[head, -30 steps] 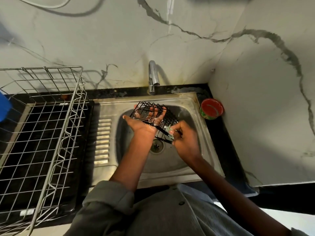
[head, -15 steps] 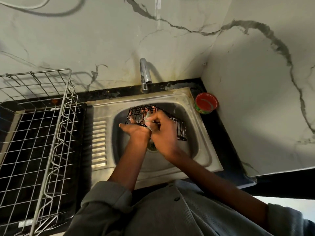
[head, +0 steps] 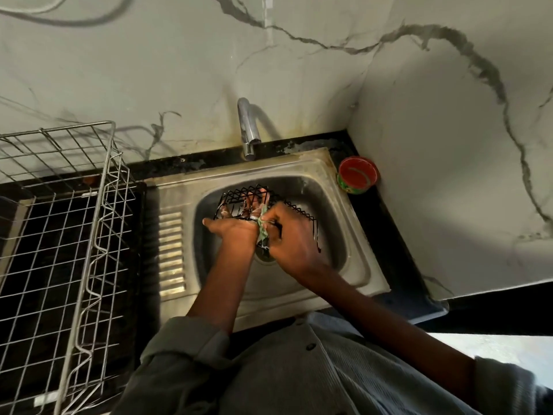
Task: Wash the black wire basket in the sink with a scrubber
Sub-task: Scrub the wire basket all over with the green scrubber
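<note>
The black wire basket [head: 302,214] hangs over the bowl of the steel sink [head: 353,259]. My left hand [head: 233,229] reaches into it from below, with fingers showing through the wires and the thumb stretched out to the left. My right hand [head: 291,241] grips a small green scrubber [head: 263,227] and presses it on the basket's near edge, right beside my left hand. Most of the basket's front part is hidden behind my two hands.
A chrome tap [head: 247,130] stands behind the sink; no water shows. A red and green round tub [head: 357,175] sits in the right corner by the wall. A large metal wire dish rack [head: 74,235] fills the counter on the left.
My right hand with the scrubber moved from the basket's right edge to its left part beside my left hand. The basket turned a little in my left hand.
</note>
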`<state>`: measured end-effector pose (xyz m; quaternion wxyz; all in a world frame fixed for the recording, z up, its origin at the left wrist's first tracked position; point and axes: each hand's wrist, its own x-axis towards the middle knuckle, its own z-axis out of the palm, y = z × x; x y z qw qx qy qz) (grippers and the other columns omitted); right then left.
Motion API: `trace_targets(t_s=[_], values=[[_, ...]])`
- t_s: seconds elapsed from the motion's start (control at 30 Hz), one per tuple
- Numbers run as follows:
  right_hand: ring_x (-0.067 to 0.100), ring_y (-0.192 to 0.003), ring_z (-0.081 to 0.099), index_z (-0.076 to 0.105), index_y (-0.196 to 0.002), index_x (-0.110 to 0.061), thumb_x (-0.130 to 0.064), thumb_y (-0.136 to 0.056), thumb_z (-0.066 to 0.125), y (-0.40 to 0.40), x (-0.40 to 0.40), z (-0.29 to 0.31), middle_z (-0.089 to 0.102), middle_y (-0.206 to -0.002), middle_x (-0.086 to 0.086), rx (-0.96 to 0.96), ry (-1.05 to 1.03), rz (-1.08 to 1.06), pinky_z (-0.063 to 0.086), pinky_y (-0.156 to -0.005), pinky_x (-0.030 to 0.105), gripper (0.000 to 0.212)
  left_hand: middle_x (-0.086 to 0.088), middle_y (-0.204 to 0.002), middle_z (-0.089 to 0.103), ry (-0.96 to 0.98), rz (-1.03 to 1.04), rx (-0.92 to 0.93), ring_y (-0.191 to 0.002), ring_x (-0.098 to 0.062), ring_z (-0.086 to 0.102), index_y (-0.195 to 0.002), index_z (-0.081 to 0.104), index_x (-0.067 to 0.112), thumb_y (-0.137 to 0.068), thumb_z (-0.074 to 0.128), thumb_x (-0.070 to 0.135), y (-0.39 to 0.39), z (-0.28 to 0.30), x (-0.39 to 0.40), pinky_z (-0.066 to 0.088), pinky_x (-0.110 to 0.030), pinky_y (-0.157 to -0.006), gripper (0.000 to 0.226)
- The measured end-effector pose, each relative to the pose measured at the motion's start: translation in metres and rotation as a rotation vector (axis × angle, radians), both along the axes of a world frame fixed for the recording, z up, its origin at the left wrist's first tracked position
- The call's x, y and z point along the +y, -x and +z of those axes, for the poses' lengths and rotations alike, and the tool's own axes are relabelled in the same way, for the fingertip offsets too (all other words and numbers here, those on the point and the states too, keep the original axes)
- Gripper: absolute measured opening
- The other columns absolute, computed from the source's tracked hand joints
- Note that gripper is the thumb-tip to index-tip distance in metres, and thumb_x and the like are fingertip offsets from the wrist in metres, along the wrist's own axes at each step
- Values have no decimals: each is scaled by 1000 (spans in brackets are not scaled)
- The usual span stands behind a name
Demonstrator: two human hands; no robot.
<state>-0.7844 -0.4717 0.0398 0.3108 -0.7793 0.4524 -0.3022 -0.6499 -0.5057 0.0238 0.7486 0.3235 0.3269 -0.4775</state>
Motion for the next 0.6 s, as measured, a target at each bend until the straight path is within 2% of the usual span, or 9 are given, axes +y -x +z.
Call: trace_targets(t_s=[0.03,0.1,0.2,0.23,0.3,0.37,0.43,0.53,0.6], values=[[10,-77,57,60,-90,-15,0,-86,62,3,-2,-4,65,-87,-4,35,25,25,46,-68,20,15,-17,-167,33,11,18,5,-153,-38,32,-159,39,14,-108,24,60,-3,1,2,26,-49,-123,70],[18,-77,57,58,-90,-16,-4,-87,62,15,-9,-18,62,-85,-1,151,1,-16,47,-67,35,13,-19,-166,33,95,62,62,-151,-44,34,-160,38,18,-107,21,64,-10,0,5,28,-63,-119,73],[18,-81,65,65,-90,-17,-8,-86,68,25,-17,-28,64,-84,-6,114,-245,-249,44,-70,24,10,-24,-160,40,164,74,103,-141,-51,44,-154,45,19,-101,22,74,-15,-5,9,35,-76,-110,79],[17,-85,68,66,-90,-18,-12,-86,70,20,-18,-25,68,-86,-7,36,-315,-281,49,-74,26,8,-25,-159,41,159,62,90,-140,-51,44,-152,46,19,-101,23,75,-14,-6,8,36,-75,-109,79],[18,-84,71,66,-88,-20,-15,-86,71,1,-20,-12,72,-88,-6,-163,-370,-258,59,-80,40,7,-24,-156,45,127,18,24,-139,-48,47,-145,51,16,-103,27,71,-4,1,6,41,-66,-110,74],[16,-84,71,66,-89,-18,-9,-87,71,-12,-22,5,73,-88,-2,-299,-328,-217,60,-80,41,10,-24,-150,52,86,-23,-64,-124,-43,58,-132,56,15,-105,29,67,6,8,4,47,-55,-104,64],[10,-85,70,66,-93,-16,-7,-88,71,-10,-28,15,72,-91,-4,-252,-214,-148,60,-79,35,11,-24,-143,57,113,-62,-101,-108,-39,62,-123,59,14,-105,27,67,12,10,2,51,-50,-94,65],[11,-84,68,58,-95,-18,-11,-92,67,3,-33,14,68,-93,-4,-24,-62,-100,58,-73,36,12,-22,-144,58,158,-106,-103,-128,-40,58,-141,58,13,-102,26,72,14,11,0,50,-50,-95,77],[17,-83,65,54,-95,-17,-10,-93,63,9,-25,3,65,-91,-1,5,-48,-152,54,-70,36,12,-20,-147,54,135,-82,-73,-137,-41,50,-149,52,16,-102,26,72,11,4,-1,47,-53,-99,77]])
